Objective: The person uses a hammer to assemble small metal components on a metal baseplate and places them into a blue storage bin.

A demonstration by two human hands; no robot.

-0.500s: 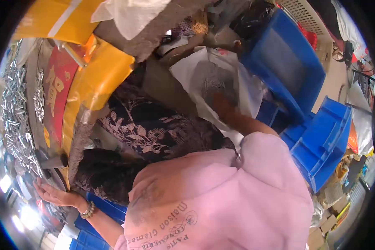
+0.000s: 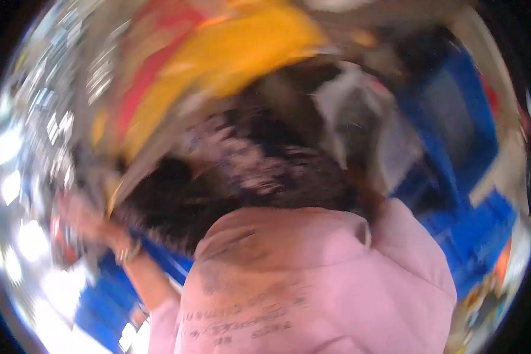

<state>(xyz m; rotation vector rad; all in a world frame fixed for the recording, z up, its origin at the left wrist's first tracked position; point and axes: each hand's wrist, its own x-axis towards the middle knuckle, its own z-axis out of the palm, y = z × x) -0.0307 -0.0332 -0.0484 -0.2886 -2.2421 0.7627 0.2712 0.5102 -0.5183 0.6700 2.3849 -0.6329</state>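
My left hand (image 2: 82,215), with a beaded bracelet at the wrist, reaches out at the left beside a surface strewn with small shiny metal parts (image 2: 53,127). Motion smears its fingers. At the right my forearm runs down to a white plastic bag (image 2: 389,138) with something dark grey in it. My right hand (image 2: 358,172) is at or inside the bag's mouth; its fingers cannot be made out. Dark fabric with pale floral print (image 2: 242,150) covers my legs between the two hands.
Yellow sheeting (image 2: 265,44) and a red panel (image 2: 150,76) edge the work surface at the upper left. Blue plastic bins (image 2: 484,233) stand on the right, one tilted up beside the bag. More blue plastic (image 2: 103,307) is at the lower left.
The whole view has swung, so the bag and yellow sheeting sit farther right, and the picture is blurred. My left hand stays by the metal parts; my right arm stays at the bag.
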